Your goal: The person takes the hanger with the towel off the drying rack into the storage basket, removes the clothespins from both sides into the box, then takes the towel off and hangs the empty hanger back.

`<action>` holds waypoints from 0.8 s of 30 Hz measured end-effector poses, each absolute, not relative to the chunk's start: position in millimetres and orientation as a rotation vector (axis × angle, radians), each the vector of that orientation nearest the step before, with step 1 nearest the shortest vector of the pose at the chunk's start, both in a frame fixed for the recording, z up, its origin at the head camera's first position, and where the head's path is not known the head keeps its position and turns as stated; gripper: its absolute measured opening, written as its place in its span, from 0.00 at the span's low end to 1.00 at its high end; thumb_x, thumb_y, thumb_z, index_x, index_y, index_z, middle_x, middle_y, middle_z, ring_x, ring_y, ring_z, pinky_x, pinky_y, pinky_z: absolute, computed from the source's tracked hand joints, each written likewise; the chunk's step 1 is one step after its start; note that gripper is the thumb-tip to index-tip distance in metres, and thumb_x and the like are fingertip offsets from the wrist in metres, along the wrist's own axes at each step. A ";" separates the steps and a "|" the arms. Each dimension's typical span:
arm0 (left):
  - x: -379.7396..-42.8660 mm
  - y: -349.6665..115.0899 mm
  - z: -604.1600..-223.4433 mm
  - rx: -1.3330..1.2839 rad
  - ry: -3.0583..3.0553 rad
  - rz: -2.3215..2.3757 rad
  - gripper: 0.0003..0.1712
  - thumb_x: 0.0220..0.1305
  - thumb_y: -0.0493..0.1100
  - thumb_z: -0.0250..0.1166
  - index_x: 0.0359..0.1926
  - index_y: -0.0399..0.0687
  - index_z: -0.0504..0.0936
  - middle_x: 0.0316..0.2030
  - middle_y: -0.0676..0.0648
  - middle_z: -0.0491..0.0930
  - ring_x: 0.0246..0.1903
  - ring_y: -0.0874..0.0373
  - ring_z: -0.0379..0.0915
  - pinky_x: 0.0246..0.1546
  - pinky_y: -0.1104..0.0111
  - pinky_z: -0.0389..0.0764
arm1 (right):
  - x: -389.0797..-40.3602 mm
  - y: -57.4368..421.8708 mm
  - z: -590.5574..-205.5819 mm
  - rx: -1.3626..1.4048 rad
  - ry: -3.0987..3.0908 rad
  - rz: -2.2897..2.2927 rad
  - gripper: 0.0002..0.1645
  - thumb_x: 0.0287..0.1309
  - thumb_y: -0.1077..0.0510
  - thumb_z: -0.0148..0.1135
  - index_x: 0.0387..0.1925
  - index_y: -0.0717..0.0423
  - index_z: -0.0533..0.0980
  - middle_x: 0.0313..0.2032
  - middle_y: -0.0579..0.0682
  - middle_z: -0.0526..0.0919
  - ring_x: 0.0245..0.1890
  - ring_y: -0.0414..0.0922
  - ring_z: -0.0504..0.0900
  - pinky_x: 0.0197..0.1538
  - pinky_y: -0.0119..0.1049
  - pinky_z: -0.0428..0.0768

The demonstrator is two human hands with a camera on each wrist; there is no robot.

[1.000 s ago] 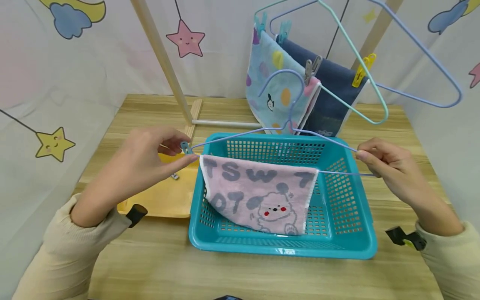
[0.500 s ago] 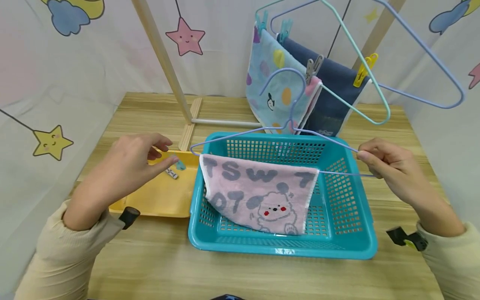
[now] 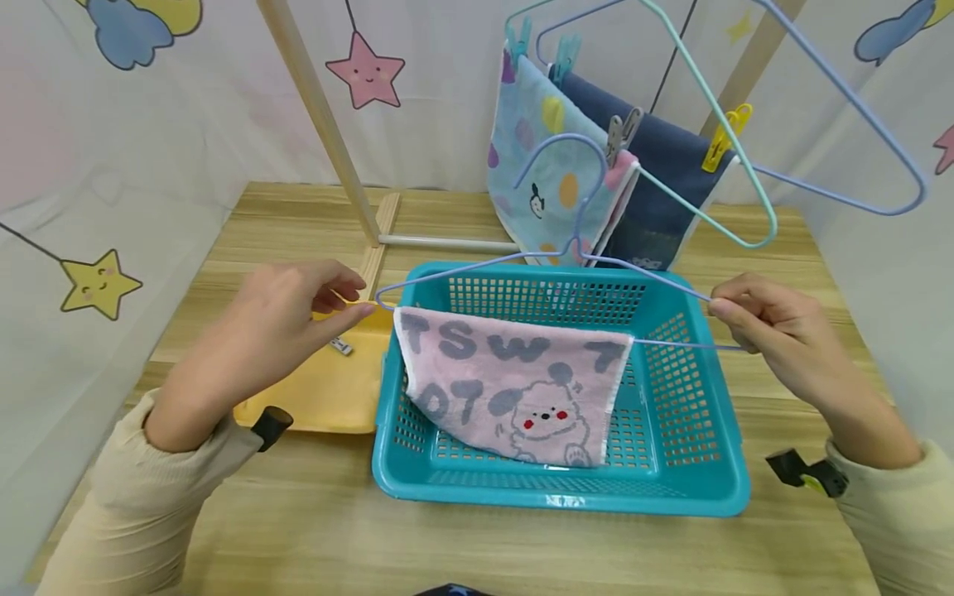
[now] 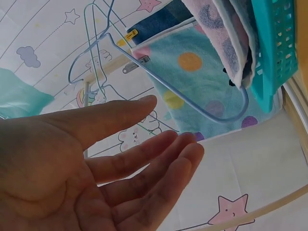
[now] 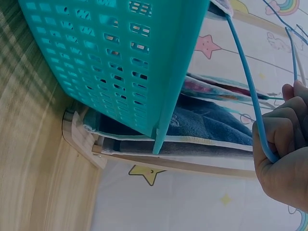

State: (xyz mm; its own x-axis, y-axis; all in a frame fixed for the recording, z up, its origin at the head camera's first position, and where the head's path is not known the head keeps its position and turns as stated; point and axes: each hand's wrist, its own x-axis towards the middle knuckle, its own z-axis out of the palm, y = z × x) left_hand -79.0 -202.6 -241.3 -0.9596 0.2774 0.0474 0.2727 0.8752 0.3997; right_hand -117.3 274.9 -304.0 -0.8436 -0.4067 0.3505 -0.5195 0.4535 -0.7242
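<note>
While fuzzy pink towel (image 3: 514, 381) drapes, right fingers (image 3: 749, 288) grip thin hooked hanger (image 3: 580, 217)

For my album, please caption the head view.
Right hand grips a hanger with a pink towel above a basket; left hand open near the hanger's other end.

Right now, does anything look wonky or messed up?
Yes, a bit: the pink towel sits off-centre on the purple hanger, nearer the left hand, with more bare hanger by the right hand. Nothing looks spilled or broken.
</note>
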 end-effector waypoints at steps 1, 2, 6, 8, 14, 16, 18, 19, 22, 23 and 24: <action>-79.2 -200.4 -240.7 0.452 3.026 0.652 0.12 0.69 0.47 0.66 0.45 0.43 0.85 0.39 0.45 0.88 0.39 0.52 0.86 0.43 0.54 0.85 | -117.4 274.9 -304.2 0.831 -2.563 1.349 0.13 0.69 0.74 0.50 0.39 0.58 0.77 0.16 0.42 0.61 0.15 0.37 0.59 0.19 0.33 0.59; -79.6 -198.0 -240.3 0.463 3.020 0.660 0.12 0.69 0.47 0.66 0.45 0.44 0.85 0.38 0.46 0.88 0.39 0.53 0.86 0.43 0.54 0.85 | -117.4 274.9 -304.4 0.836 -2.559 1.351 0.13 0.69 0.75 0.50 0.39 0.58 0.77 0.16 0.42 0.61 0.15 0.37 0.59 0.19 0.33 0.59; -82.0 -188.2 -242.6 0.585 3.004 0.684 0.10 0.67 0.44 0.68 0.44 0.44 0.85 0.38 0.48 0.88 0.40 0.54 0.85 0.44 0.56 0.85 | -117.8 275.0 -305.9 0.856 -2.540 1.362 0.13 0.68 0.76 0.50 0.39 0.59 0.77 0.17 0.41 0.61 0.15 0.37 0.59 0.19 0.33 0.59; -83.0 -183.6 -244.7 0.675 3.000 0.689 0.11 0.65 0.43 0.69 0.45 0.43 0.85 0.39 0.47 0.88 0.40 0.54 0.84 0.45 0.57 0.85 | -117.8 275.1 -306.4 0.861 -2.536 1.366 0.13 0.68 0.76 0.50 0.39 0.59 0.77 0.17 0.42 0.61 0.15 0.37 0.59 0.19 0.33 0.59; -87.1 -169.1 -246.2 0.862 2.959 0.658 0.11 0.67 0.43 0.69 0.47 0.44 0.85 0.42 0.47 0.87 0.42 0.53 0.83 0.46 0.58 0.85 | -117.4 274.8 -305.8 0.860 -2.533 1.369 0.13 0.68 0.76 0.50 0.39 0.59 0.77 0.17 0.42 0.61 0.15 0.37 0.60 0.19 0.33 0.59; -89.6 -162.3 -246.8 0.902 2.937 0.656 0.12 0.67 0.44 0.69 0.48 0.45 0.85 0.44 0.48 0.87 0.43 0.53 0.83 0.46 0.59 0.85 | -117.3 274.7 -305.5 0.853 -2.533 1.372 0.13 0.68 0.76 0.50 0.39 0.59 0.77 0.17 0.41 0.61 0.15 0.37 0.60 0.19 0.33 0.59; -91.8 -154.2 -248.0 0.942 2.916 0.662 0.13 0.67 0.43 0.68 0.50 0.45 0.84 0.45 0.47 0.87 0.44 0.53 0.83 0.47 0.59 0.85 | -117.2 274.7 -305.1 0.844 -2.534 1.375 0.13 0.68 0.75 0.50 0.39 0.59 0.77 0.17 0.41 0.61 0.15 0.37 0.60 0.19 0.33 0.59; -93.1 -149.6 -248.6 0.971 2.909 0.666 0.14 0.67 0.43 0.68 0.51 0.44 0.84 0.46 0.47 0.87 0.44 0.53 0.83 0.47 0.59 0.86 | -117.1 274.8 -305.0 0.845 -2.533 1.377 0.13 0.68 0.75 0.50 0.39 0.59 0.77 0.17 0.41 0.61 0.15 0.38 0.60 0.19 0.33 0.59; -96.3 -134.2 -249.4 1.045 2.882 0.650 0.14 0.67 0.43 0.68 0.52 0.44 0.84 0.47 0.46 0.86 0.45 0.52 0.83 0.47 0.61 0.86 | -116.9 275.0 -304.6 0.844 -2.530 1.373 0.13 0.68 0.75 0.50 0.39 0.59 0.77 0.17 0.41 0.61 0.15 0.38 0.60 0.19 0.33 0.59; -97.3 -129.0 -249.5 1.068 2.875 0.637 0.15 0.67 0.43 0.68 0.52 0.44 0.85 0.47 0.46 0.86 0.45 0.52 0.83 0.47 0.61 0.86 | -116.8 275.0 -304.5 0.845 -2.528 1.375 0.13 0.68 0.76 0.50 0.39 0.59 0.77 0.17 0.41 0.61 0.15 0.38 0.60 0.19 0.33 0.59; -98.3 -123.9 -249.6 1.086 2.870 0.618 0.15 0.67 0.43 0.68 0.52 0.44 0.85 0.48 0.46 0.86 0.46 0.52 0.83 0.48 0.61 0.85 | -116.6 275.0 -304.4 0.845 -2.528 1.374 0.13 0.68 0.76 0.50 0.39 0.59 0.77 0.17 0.41 0.61 0.15 0.38 0.60 0.19 0.33 0.59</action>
State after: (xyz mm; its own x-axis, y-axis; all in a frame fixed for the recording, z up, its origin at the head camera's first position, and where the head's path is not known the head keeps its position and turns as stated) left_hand -98.3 -123.9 -249.6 -0.7592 0.6384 0.1264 0.6338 0.6812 0.3663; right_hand -116.6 275.0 -304.4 -0.8317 -0.4076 0.3771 -0.5381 0.4242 -0.7283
